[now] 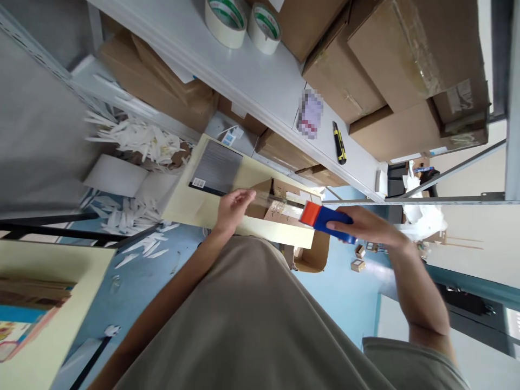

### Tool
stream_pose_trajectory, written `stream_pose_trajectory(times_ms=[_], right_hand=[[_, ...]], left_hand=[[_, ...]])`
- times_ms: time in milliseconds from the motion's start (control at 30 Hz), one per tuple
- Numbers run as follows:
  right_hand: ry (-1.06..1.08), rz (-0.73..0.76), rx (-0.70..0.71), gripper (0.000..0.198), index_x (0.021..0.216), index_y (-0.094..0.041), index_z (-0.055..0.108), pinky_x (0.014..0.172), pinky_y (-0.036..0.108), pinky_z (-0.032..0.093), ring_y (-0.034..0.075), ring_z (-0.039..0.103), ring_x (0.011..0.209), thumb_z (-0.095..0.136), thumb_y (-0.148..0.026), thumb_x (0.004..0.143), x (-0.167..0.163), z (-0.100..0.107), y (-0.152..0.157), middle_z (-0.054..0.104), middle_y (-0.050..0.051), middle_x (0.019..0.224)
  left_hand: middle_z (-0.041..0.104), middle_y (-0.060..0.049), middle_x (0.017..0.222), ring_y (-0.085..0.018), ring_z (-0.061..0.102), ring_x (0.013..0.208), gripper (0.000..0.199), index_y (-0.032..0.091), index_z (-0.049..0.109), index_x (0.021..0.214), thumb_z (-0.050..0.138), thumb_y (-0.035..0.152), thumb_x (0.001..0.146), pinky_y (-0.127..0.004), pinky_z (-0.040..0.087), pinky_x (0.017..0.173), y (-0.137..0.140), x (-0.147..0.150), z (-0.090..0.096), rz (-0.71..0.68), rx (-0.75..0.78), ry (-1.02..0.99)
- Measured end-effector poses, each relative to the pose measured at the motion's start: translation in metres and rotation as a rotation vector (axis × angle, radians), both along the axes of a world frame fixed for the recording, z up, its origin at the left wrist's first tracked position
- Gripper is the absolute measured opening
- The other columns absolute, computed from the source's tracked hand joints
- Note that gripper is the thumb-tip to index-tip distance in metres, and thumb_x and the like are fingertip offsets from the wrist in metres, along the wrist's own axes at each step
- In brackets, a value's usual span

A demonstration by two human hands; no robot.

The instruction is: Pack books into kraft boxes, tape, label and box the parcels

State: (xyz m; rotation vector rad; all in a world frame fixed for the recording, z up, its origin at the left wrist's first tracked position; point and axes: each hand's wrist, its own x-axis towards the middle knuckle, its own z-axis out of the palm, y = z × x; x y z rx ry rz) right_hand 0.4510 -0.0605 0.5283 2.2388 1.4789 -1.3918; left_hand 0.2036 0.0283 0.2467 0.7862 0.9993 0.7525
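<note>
My right hand (363,225) is wrapped round a blue tape dispenser (331,219) with an orange-red front end. A strip of clear packing tape (262,196) runs from it, over a brown cardboard box (260,208), toward my left hand (235,208). The left fingers are pinched together at the tape's free end, just left of the box. Under the box is a pale yellow tabletop (184,203). A dark grey flat item (217,162) with a barcode label lies there, beyond my left hand.
A grey shelf (260,81) above the tabletop bears two tape rolls (225,24), a yellow-black utility knife (339,143) and stacked cartons (406,70). White paper strips (138,141) are heaped at left. An open carton (314,254) stands below the table's right end.
</note>
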Motion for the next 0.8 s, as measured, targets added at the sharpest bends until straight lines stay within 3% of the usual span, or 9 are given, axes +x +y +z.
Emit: stream_pose_trajectory(times_ms=[67, 167, 400, 633, 733, 800], right_hand=[[-0.039, -0.016, -0.015, 0.056, 0.093, -0.022, 0.076, 0.051, 0.029, 0.046, 0.017, 0.069, 0.057, 0.078, -0.078, 0.097, 0.004, 0.016, 0.009, 0.077, 0.003, 0.072], [-0.084, -0.028, -0.048, 0.06, 0.084, -0.023, 0.072, 0.051, 0.029, 0.045, 0.016, 0.067, 0.054, 0.076, -0.081, 0.096, -0.002, 0.021, 0.027, 0.075, 0.002, 0.067], [-0.092, 0.038, -0.011, 0.071, 0.074, -0.023, 0.067, 0.053, 0.03, 0.04, 0.015, 0.062, 0.052, 0.069, -0.091, 0.095, -0.021, -0.003, 0.06, 0.069, 0.001, 0.06], [-0.212, 0.167, 0.055, 0.077, 0.07, -0.023, 0.063, 0.055, 0.032, 0.035, 0.014, 0.057, 0.055, 0.067, -0.097, 0.092, -0.015, -0.033, 0.07, 0.063, 0.0, 0.059], [-0.218, 0.145, 0.037, 0.077, 0.071, -0.023, 0.065, 0.056, 0.032, 0.035, 0.014, 0.059, 0.055, 0.067, -0.096, 0.093, -0.02, -0.033, 0.072, 0.066, 0.001, 0.061], [-0.194, 0.115, 0.026, 0.076, 0.072, -0.022, 0.066, 0.056, 0.032, 0.036, 0.015, 0.06, 0.056, 0.067, -0.095, 0.094, -0.025, -0.029, 0.073, 0.067, 0.002, 0.061]], left_hand=[[0.08, -0.009, 0.085, -0.024, 0.072, 0.086, 0.054, 0.019, 0.077, 0.085, 0.091, 0.069, 0.07, -0.033, 0.055, 0.079, 0.006, 0.005, -0.016, 0.02, -0.042, -0.009], [0.079, -0.008, 0.085, -0.022, 0.07, 0.082, 0.052, 0.019, 0.074, 0.084, 0.089, 0.068, 0.072, -0.032, 0.052, 0.074, 0.005, 0.017, -0.033, 0.01, -0.1, -0.006], [0.077, -0.006, 0.082, -0.02, 0.066, 0.082, 0.046, 0.019, 0.074, 0.083, 0.086, 0.064, 0.081, -0.03, 0.05, 0.074, 0.002, 0.039, -0.058, 0.019, -0.088, 0.107], [0.072, -0.002, 0.078, -0.018, 0.064, 0.077, 0.032, 0.019, 0.075, 0.086, 0.08, 0.051, 0.089, -0.029, 0.047, 0.074, -0.007, 0.059, -0.075, 0.002, -0.073, 0.168], [0.073, -0.004, 0.088, -0.017, 0.064, 0.079, 0.029, 0.019, 0.078, 0.097, 0.078, 0.047, 0.091, -0.028, 0.048, 0.075, -0.015, 0.063, -0.082, 0.032, 0.004, 0.202], [0.071, -0.003, 0.091, -0.017, 0.063, 0.077, 0.038, 0.018, 0.078, 0.115, 0.082, 0.046, 0.089, -0.028, 0.048, 0.074, -0.017, 0.06, -0.086, 0.029, 0.015, 0.273]])
